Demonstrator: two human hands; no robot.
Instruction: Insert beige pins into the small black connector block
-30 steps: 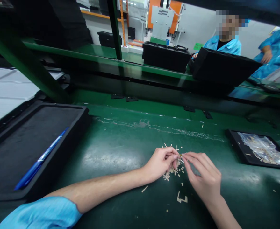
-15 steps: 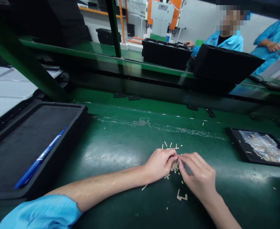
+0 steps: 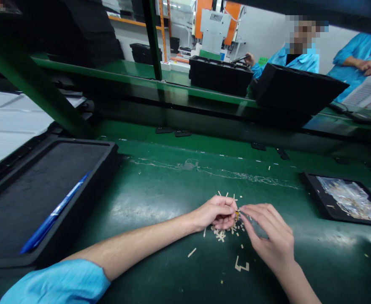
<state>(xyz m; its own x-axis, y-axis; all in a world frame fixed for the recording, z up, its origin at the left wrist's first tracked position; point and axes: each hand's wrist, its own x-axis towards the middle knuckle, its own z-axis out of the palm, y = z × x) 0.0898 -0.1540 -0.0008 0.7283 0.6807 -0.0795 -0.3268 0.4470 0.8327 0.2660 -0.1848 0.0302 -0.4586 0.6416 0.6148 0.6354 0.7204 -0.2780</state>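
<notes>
A tiny yellowish part [image 3: 237,213] is pinched between the closed fingertips of the left hand [image 3: 217,213] and the right hand [image 3: 269,236], held just above the scattered pale tan offcuts [image 3: 223,233] (presumably for close handling) on the green worktable [image 3: 160,198].

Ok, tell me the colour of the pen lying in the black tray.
Blue pen, clearest in the head view.

Glossy, scuffed green bench top [image 3: 160,198]
</notes>
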